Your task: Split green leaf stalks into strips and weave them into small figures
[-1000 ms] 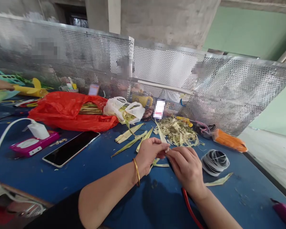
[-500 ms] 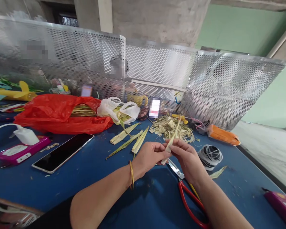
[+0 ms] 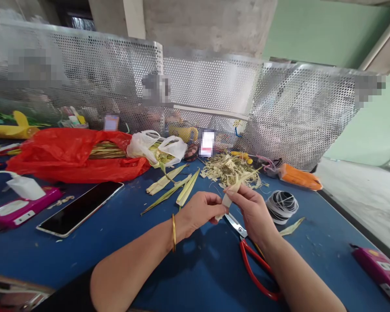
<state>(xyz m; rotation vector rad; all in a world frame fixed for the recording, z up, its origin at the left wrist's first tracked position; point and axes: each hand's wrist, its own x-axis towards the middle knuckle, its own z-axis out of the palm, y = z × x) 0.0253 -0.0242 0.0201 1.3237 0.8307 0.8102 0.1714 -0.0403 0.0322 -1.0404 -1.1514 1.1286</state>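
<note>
Between my two hands is a pale, dry leaf strip [image 3: 227,200], stretched over the blue table. My left hand [image 3: 204,209] pinches its lower end, and a gold bangle circles that wrist. My right hand [image 3: 248,203] grips the strip higher up, its tip pointing away to the upper right. Scissors with red handles [image 3: 243,245] lie just below, partly covered by my right forearm. Several pale green husk leaves [image 3: 187,190] rest left of my hands. Beyond the fingers sits a heap of shredded leaf scraps [image 3: 225,170].
A red plastic bag [image 3: 68,160] and a white bag [image 3: 156,149] hold more leaves. A phone [image 3: 81,208] and a magenta power strip [image 3: 22,210] lie at left. At right are a wire spool [image 3: 282,207] and an orange packet [image 3: 300,177]. A perforated metal screen [image 3: 211,86] stands behind.
My right hand has turned, and the strip's free end now leans right instead of pointing up. My hands are slightly farther apart. The view has shifted a little to the right.
</note>
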